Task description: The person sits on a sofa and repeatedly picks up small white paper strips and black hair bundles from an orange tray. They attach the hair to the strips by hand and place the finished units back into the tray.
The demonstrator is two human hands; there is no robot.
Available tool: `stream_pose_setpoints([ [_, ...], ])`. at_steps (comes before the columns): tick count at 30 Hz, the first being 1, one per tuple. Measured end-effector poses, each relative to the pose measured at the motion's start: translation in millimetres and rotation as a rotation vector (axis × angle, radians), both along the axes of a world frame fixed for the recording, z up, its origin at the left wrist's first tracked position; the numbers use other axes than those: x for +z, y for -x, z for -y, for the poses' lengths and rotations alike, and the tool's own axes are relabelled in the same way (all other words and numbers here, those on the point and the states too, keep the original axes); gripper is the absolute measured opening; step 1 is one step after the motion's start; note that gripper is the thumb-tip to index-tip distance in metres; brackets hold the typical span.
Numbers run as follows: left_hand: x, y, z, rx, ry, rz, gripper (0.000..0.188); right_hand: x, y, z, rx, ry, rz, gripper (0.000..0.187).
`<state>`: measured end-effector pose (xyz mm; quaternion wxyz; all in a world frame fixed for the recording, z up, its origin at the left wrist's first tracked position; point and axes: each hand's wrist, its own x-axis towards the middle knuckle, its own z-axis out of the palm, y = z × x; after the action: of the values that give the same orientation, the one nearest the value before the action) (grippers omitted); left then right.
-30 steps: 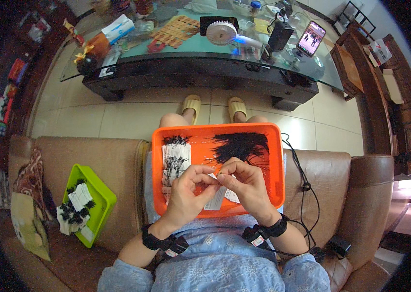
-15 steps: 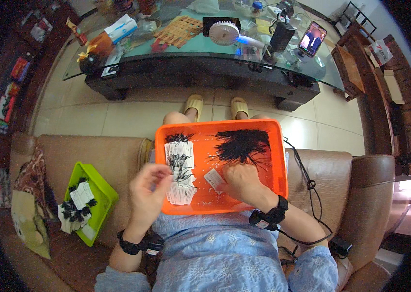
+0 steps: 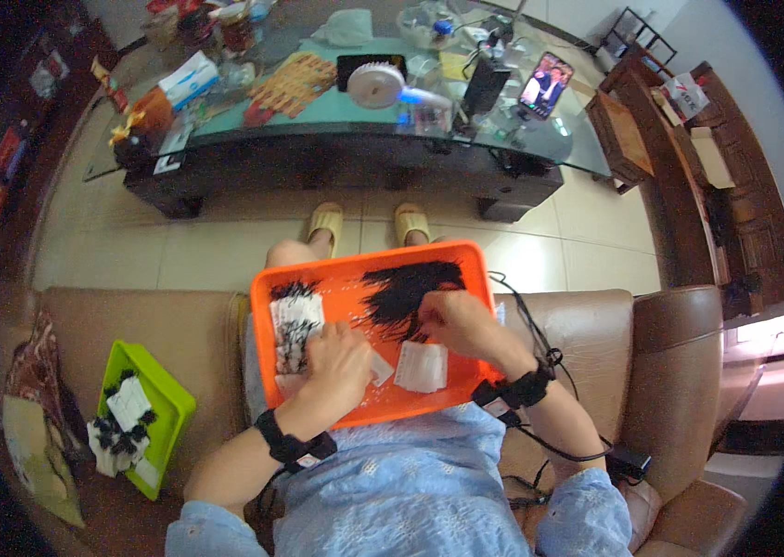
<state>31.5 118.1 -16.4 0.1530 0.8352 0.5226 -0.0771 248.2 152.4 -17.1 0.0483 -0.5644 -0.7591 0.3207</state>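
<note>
An orange tray (image 3: 369, 417) rests on my lap. My left hand (image 3: 341, 364), fingers curled, is over its left side, at a column of white paper tags with black strings (image 3: 299, 320); what it pinches, if anything, is hidden. A single white tag (image 3: 382, 369) shows beside its thumb; whether the hand touches it I cannot tell. At the right, my right hand (image 3: 459, 322) is closed, its fingertips pinching at the lower edge of a heap of black strings (image 3: 408, 288). Below that hand lies a stack of white tags (image 3: 421, 369).
Small white bits are scattered in the tray. On the sofa (image 3: 197, 334) to my left is a green tray (image 3: 176, 406) holding tags with black tufts. Black cables (image 3: 533, 327) run on my right. Ahead stands a cluttered glass table (image 3: 318, 121) with a white fan (image 3: 377, 85) and a phone (image 3: 546, 85).
My left hand has moved rightward and down over the tags. My right hand has moved up to the black strings, uncovering the tag stack. The whole view has shifted.
</note>
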Motion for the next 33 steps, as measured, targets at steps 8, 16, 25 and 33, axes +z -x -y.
stream_pose_setpoints([
  [8, -9.5, -5.0, 1.6, -0.022, -0.136, 0.059, 0.034, 17.6, 7.5, 5.1, 0.151, 0.055, 0.012, 0.022],
  [16, -6.7, -5.3, -6.3, -0.009, -0.159, 0.051, 0.034, 33.8, 1.2, 57.2, 0.42, 0.293, -0.137, 0.047],
  [25, -4.7, -5.9, -15.4, -0.031, -0.094, 0.082, 0.026, -4.7, 31.0, 79.0, 0.487, 0.111, 0.073, 0.03],
  [33, 53.2, 49.4, 1.8, 0.154, 0.219, 0.743, 0.02, 40.9, 25.3, 56.8, 0.361, 0.186, -0.209, 0.032],
])
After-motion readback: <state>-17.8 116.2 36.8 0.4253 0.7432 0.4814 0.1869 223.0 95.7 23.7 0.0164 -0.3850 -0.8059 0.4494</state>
